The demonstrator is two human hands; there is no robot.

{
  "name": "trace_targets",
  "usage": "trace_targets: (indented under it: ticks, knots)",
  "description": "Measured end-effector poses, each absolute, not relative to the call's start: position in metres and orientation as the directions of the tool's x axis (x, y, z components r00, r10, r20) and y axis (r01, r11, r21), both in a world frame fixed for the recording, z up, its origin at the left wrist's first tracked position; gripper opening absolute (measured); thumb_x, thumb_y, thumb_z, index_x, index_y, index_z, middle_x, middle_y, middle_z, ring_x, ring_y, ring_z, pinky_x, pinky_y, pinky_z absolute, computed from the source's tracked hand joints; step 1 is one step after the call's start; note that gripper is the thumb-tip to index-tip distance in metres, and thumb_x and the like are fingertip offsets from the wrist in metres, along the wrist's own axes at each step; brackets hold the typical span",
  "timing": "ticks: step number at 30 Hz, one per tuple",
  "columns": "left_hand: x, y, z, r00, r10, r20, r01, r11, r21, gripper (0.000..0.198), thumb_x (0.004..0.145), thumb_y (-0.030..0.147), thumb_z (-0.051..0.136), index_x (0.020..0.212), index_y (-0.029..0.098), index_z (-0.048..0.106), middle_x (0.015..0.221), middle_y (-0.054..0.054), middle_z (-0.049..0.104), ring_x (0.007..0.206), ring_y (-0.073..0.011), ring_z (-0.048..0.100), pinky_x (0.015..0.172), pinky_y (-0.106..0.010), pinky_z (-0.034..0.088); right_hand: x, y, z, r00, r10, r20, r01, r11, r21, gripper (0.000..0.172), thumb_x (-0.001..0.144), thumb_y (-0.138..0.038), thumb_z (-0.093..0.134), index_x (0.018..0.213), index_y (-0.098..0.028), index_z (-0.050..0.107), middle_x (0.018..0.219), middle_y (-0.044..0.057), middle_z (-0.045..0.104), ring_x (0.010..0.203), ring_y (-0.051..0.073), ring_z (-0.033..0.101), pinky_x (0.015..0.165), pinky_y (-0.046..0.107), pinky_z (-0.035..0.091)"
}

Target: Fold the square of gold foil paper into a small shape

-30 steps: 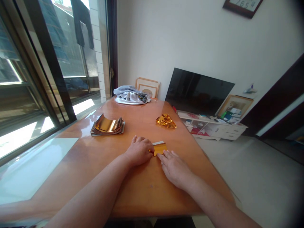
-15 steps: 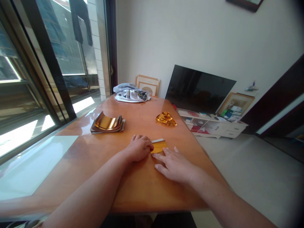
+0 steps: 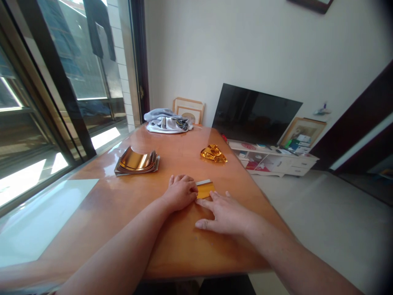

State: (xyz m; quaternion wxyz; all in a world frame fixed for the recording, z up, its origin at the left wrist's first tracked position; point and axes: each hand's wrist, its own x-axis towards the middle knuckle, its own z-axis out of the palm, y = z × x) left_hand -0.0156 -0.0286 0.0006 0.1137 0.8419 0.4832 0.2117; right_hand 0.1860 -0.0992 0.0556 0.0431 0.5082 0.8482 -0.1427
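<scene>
A small folded sheet of gold foil paper (image 3: 205, 190) lies flat on the wooden table (image 3: 184, 250), with a pale strip along its far edge. My left hand (image 3: 181, 192) rests at its left end, fingers curled and pressed onto it; the covered end is hidden. Spread out and flat, my right hand (image 3: 227, 213) has its fingertips on the near and right edges of the paper, its thumb apart on the tabletop. Farther left is a stack of curled gold foil sheets (image 3: 136, 160). Beyond the paper, to the right, sits a crumpled gold foil piece (image 3: 213, 153).
A heap of pale cloth (image 3: 167, 121) lies at the table's far end. Past the right edge stand a white TV cabinet (image 3: 276, 160) and a black television (image 3: 254, 114). Glass sliding doors (image 3: 70, 82) run along the left side.
My right thumb has spread farther from its fingers, and the foil paper lies flatter under my hands. The whole view has shifted slightly.
</scene>
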Motion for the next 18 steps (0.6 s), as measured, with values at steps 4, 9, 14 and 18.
trace_targets:
  ticks: [4,9,14,18]
  knots:
    - [-0.014,-0.027,-0.001,0.422,0.872,0.249,0.774,-0.489,0.403,0.012,0.082,0.037,0.064,0.087,0.029,0.070,0.114,-0.003,0.065,0.123,-0.0312,0.045,0.109,-0.057,0.026,0.186,-0.098,0.058,-0.484,0.843,-0.235,0.871,0.438,-0.225,0.080,0.078,-0.079,0.056,0.145,-0.035,0.053,0.149,0.016,0.049,0.137,0.042,0.042,0.111,0.062,0.026]
    - [-0.013,-0.031,0.003,0.427,0.871,0.242,0.776,-0.491,0.396,0.010,0.081,0.035,0.064,0.087,0.029,0.068,0.114,-0.003,0.064,0.123,-0.0327,0.044,0.109,-0.064,0.022,0.195,-0.099,0.051,-0.473,0.844,-0.254,0.874,0.413,-0.256,0.087,0.078,-0.079,0.056,0.150,-0.032,0.045,0.160,0.015,0.035,0.147,0.041,0.027,0.116,0.058,0.021]
    - [-0.012,-0.033,0.007,0.445,0.861,0.244,0.769,-0.508,0.389,0.009,0.083,0.032,0.060,0.086,0.027,0.067,0.108,-0.004,0.065,0.120,-0.0315,0.046,0.108,-0.061,0.026,0.211,-0.094,0.047,-0.471,0.859,-0.201,0.869,0.412,-0.274,0.074,0.090,-0.067,0.048,0.152,-0.026,0.043,0.155,0.011,0.044,0.142,0.032,0.039,0.118,0.050,0.024]
    - [-0.012,-0.033,0.006,0.441,0.864,0.241,0.778,-0.502,0.378,0.008,0.082,0.030,0.060,0.087,0.028,0.066,0.109,-0.003,0.064,0.121,-0.0318,0.045,0.109,-0.065,0.022,0.215,-0.088,0.048,-0.486,0.867,-0.111,0.853,0.442,-0.279,0.055,0.096,-0.053,0.047,0.143,-0.026,0.055,0.145,0.008,0.057,0.131,0.027,0.051,0.113,0.043,0.033]
